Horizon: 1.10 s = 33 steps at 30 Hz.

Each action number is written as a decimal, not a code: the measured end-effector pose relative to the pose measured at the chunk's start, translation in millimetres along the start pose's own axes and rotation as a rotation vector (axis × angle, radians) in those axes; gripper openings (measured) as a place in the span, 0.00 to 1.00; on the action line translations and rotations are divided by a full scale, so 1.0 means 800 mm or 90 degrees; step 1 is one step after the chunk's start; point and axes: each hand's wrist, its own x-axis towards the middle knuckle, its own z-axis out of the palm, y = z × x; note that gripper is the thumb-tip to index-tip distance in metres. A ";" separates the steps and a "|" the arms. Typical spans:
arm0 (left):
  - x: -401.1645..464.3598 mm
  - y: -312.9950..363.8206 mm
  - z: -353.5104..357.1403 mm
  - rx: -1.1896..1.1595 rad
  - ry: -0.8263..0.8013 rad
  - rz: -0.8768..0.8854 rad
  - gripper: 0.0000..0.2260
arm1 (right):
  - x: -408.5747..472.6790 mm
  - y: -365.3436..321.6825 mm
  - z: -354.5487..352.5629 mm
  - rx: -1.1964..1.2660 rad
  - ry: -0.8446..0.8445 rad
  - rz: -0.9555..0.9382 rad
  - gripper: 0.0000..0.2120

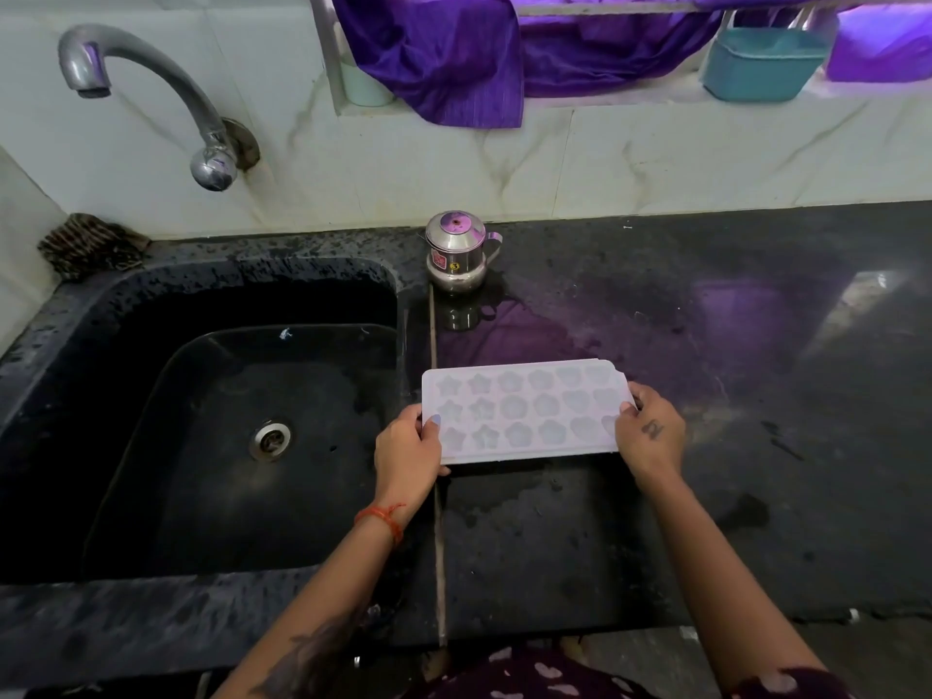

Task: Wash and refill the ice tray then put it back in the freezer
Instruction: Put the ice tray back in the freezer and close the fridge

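Note:
A white ice tray (524,408) with star- and flower-shaped cells lies flat over the black counter, just right of the sink. My left hand (406,446) grips its left end, thumb on top. My right hand (650,431) holds its right end. Whether the cells hold water I cannot tell. The black sink (151,305) lies to the left, with a drain (271,438) in its floor. The steel tap (151,88) curves out from the wall above the sink's back left, with no water running.
A small steel pot (458,252) with a lid stands on the wet counter (731,370) behind the tray. A scrub pad (91,247) sits at the sink's back left corner. On the ledge above hang a purple cloth (454,53) and a teal tub (761,63).

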 end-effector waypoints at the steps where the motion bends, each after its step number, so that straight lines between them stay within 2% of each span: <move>1: -0.001 -0.001 -0.002 0.000 0.002 -0.001 0.11 | 0.000 -0.001 0.002 -0.001 -0.001 -0.001 0.16; 6: -0.012 0.000 -0.017 -0.015 0.038 -0.009 0.10 | 0.001 -0.010 0.010 -0.011 -0.015 -0.037 0.16; 11: -0.032 -0.004 -0.026 -0.040 0.119 -0.053 0.10 | 0.005 -0.030 0.013 -0.024 -0.068 -0.097 0.16; 22: -0.123 -0.020 -0.019 -0.094 0.314 -0.168 0.11 | -0.006 -0.054 0.019 -0.045 -0.222 -0.284 0.15; 33: -0.241 -0.039 -0.008 -0.147 0.509 -0.302 0.14 | -0.066 -0.049 0.033 -0.041 -0.409 -0.435 0.16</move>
